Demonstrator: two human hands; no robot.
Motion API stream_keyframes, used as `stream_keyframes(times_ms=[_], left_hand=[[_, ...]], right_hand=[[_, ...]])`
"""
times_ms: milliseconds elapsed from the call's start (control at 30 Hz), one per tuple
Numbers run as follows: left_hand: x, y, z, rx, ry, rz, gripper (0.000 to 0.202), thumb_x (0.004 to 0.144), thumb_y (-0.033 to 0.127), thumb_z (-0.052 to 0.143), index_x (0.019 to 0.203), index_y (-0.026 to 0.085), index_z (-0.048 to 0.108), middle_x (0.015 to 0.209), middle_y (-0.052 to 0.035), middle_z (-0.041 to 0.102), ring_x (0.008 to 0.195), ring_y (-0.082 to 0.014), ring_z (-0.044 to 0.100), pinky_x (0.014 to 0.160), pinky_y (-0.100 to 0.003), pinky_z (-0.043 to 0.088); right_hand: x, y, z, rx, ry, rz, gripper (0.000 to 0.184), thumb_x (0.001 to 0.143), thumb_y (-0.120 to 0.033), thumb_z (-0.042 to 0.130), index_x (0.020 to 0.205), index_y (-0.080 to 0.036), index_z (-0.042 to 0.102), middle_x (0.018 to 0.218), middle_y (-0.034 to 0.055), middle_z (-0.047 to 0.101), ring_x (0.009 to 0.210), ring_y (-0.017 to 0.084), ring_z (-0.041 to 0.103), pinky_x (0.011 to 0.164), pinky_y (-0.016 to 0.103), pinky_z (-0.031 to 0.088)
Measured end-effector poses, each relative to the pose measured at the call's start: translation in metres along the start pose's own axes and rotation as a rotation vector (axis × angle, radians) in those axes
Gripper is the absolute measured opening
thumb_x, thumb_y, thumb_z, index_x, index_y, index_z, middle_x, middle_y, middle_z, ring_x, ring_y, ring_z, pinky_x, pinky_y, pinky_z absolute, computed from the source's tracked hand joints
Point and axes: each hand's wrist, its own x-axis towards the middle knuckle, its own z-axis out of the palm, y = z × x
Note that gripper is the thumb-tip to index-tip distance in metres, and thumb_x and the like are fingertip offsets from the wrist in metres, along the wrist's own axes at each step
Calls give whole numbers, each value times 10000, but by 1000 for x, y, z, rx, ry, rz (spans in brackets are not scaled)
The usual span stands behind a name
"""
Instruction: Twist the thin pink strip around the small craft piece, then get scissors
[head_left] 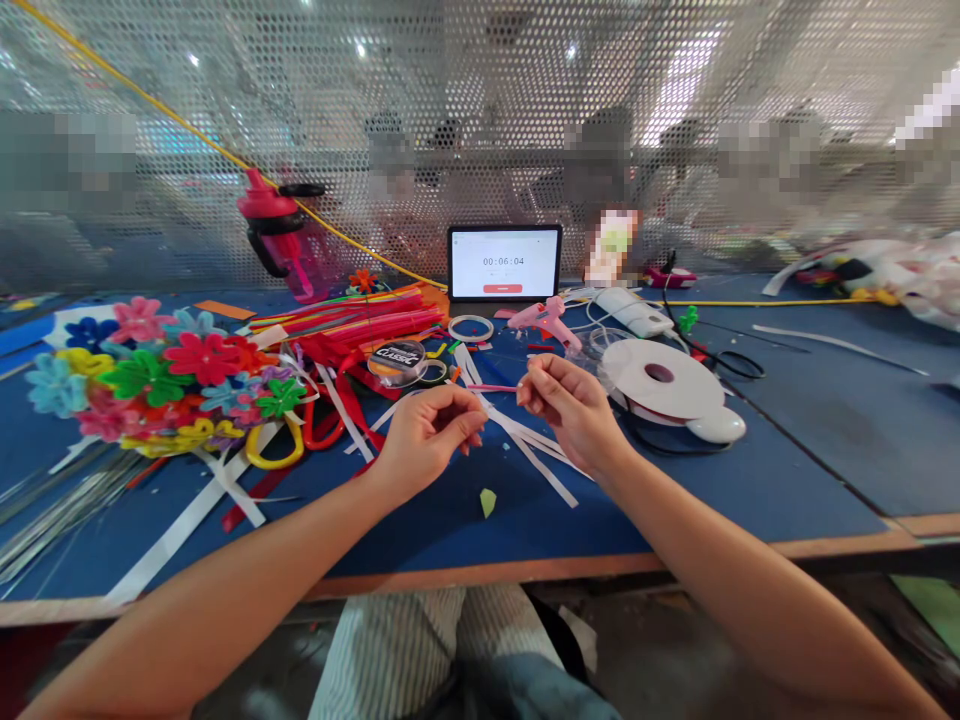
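Observation:
My right hand [568,408] pinches one end of a short pink pipe cleaner [493,388] between thumb and forefinger. The pipe cleaner points left, and its far end comes close to the knuckles of my left hand [433,437]. The fingers of that hand are curled against the thumb; what they hold, if anything, is too small to make out. White ribbon strips [536,448] lie on the table under and between my hands. A small pale green scrap [487,502] rests nearer the front edge.
Left stands a bunch of felt-like flowers [150,370], with yellow-handled scissors [275,447] beside it. Red and pink pipe cleaners [352,322] lie behind. A tablet with a timer [505,262], a pink glue gun [546,320] and a white spool [697,385] stand farther back and right.

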Motion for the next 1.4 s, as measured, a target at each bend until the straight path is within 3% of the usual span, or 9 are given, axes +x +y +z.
stream_keyframes(times_ms=[133,300,433,500,733,900,1400], left_hand=[[5,-7,-3,-8,-24,-59,175,784,308,618,782,148,547,644,10,553,584,-92,547,531,-199,420],[11,-16,-10,-65,-74,-159,133,783,210,488,837,139,587,752,-29,610,693,-131,587,604,-235,426],[9,-13,-9,-53,-59,-16,267,802,194,454,1021,148,598,1010,-67,635,998,-176,576,893,-296,417],[6,-10,-6,-14,-56,45,249,826,250,507,1041,153,587,1044,-74,625,1036,-184,564,937,-308,402],[-1,-5,5,-63,-138,-3,273,761,328,665,928,146,547,852,-29,593,688,-106,596,664,-248,501],[1,-8,6,-88,-148,-98,282,785,381,631,914,144,549,703,17,563,472,-50,498,444,-183,430],[0,-8,6,-129,-97,-176,239,790,362,621,865,142,564,583,34,540,433,-35,456,374,-143,288]], right_hand=[[-1,1,0,-59,-39,-42,189,840,-338,600,807,-173,515,656,-7,605,555,66,460,536,202,360],[-2,5,1,-184,-89,-73,192,867,-356,555,822,-178,500,665,3,614,569,79,500,537,210,385],[-3,6,2,-290,-121,-91,191,882,-359,522,832,-178,488,667,4,614,555,77,503,526,207,393],[-4,6,3,-364,-129,-100,194,889,-362,503,835,-176,485,653,2,604,548,80,509,521,208,397],[-10,9,6,-647,-145,-217,103,908,-279,464,883,-182,491,614,-25,584,538,82,535,536,204,396],[-11,9,7,-717,-141,-265,86,910,-262,452,891,-184,482,593,-34,584,533,87,560,539,203,403],[-12,8,9,-704,-163,-221,94,917,-277,432,887,-198,474,595,-17,607,526,102,538,543,232,394]])
